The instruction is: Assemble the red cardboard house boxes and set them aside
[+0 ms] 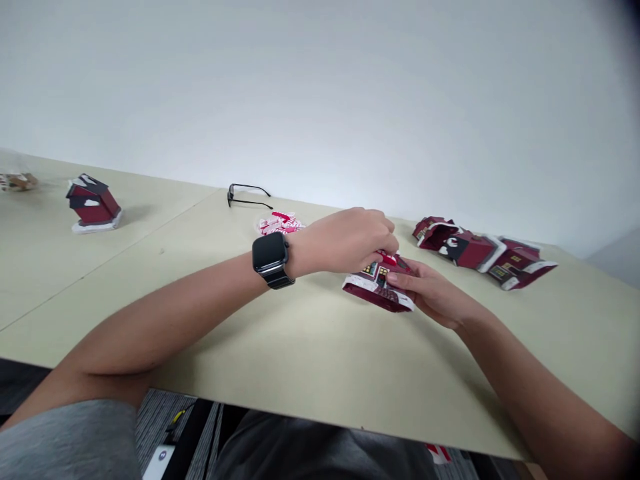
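A small dark red model house (377, 290) with yellow windows and a white snowy base is held tilted above the table. My right hand (433, 290) grips it from the right, thumb on the front wall. My left hand (350, 240), a black watch on its wrist, reaches over the top with curled fingers pressed together. A bright red bit (387, 259) shows beneath those fingertips; what they pinch is mostly hidden. Behind the left wrist lies a pile of red-and-white pieces (280, 224).
Several similar model houses (475, 250) lie at the right rear. Another house (95, 203) stands at the left, near a clear bag with brown items (19, 181). Black eyeglasses (250, 195) rest by the wall. The table's front edge (310, 418) runs before my lap.
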